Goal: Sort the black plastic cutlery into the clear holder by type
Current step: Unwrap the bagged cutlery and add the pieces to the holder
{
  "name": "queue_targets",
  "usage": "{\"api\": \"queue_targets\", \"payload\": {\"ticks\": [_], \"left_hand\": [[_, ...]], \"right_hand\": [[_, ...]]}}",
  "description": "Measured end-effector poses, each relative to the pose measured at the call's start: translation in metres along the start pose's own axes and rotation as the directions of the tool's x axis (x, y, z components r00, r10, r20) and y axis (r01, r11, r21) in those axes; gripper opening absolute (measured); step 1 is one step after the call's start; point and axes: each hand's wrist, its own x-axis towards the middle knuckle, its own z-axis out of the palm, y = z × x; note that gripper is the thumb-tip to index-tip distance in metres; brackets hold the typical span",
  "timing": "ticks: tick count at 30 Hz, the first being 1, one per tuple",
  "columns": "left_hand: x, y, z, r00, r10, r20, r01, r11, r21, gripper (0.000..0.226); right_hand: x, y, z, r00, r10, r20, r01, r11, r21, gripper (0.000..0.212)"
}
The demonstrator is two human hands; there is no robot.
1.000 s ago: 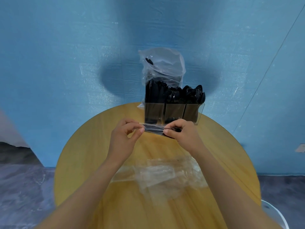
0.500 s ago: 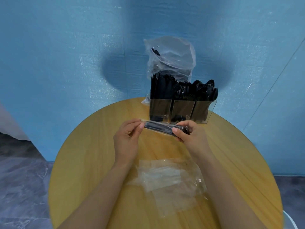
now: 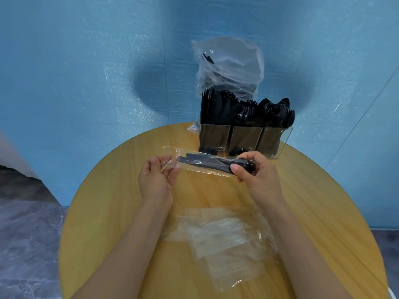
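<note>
**Wrapped cutlery set held over the table, sleeve end pinched for opening**

In the centre of the frame both hands hold one wrapped cutlery pack level above the round wooden table. The left hand pinches the loose, empty end of the clear sleeve between thumb and curled fingers. The right hand grips the other end, fingers wrapped over the black pieces inside and thumb pressed on the near side. Which types are inside cannot be told through the film.

The clear holder stands just behind the hands, upper centre-right, with three compartments already packed with black cutlery: flat blades on the left, tines in the middle, bowls on the right. A large plastic bag rises behind it. Empty wrappers lie in a pile at lower centre.

The risks look like these. A sharp tug on the sleeve could release the pieces at once, scattering them on the table or over its edge. The film may stretch rather than tear, costing grip. With the holder so near and so full, a jerking right hand could knock it, and a crowded compartment invites a piece to slip into its neighbour.
</note>
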Motion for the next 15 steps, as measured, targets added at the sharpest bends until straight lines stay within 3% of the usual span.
{"api": "queue_targets", "payload": {"ticks": [2,4,6,7,9,15], "left_hand": [[-0.001,-0.001,-0.001,0.969,0.246,-0.022,-0.23,0.93,0.285,0.014],[-0.006,0.0,-0.002,0.814,0.565,0.136,-0.544,0.658,0.521,0.004],[-0.011,-0.002,-0.002,0.66,0.661,0.357,-0.722,0.426,0.545,0.008],[-0.012,-0.005,-0.002,0.628,0.638,0.445,-0.759,0.376,0.532,0.012],[-0.012,-0.01,-0.002,0.647,0.55,0.528,-0.755,0.364,0.545,0.013],[-0.003,-0.016,-0.005,0.825,0.345,0.448,-0.564,0.455,0.689,0.022]], "right_hand": [[0.0,0.001,-0.001,1.0,0.002,-0.028,-0.002,1.0,0.006,0.014],[0.0,0.002,-0.001,0.998,-0.002,-0.063,0.002,1.0,0.002,0.014],[0.0,0.002,-0.002,0.997,-0.011,-0.073,0.011,1.0,0.001,0.015],[0.0,0.001,-0.002,0.997,-0.017,-0.07,0.018,1.0,0.001,0.015],[-0.002,-0.001,-0.002,0.998,-0.041,-0.055,0.041,0.999,0.008,0.015],[-0.004,-0.006,-0.002,0.994,-0.11,-0.003,0.11,0.993,0.032,0.019]]}}
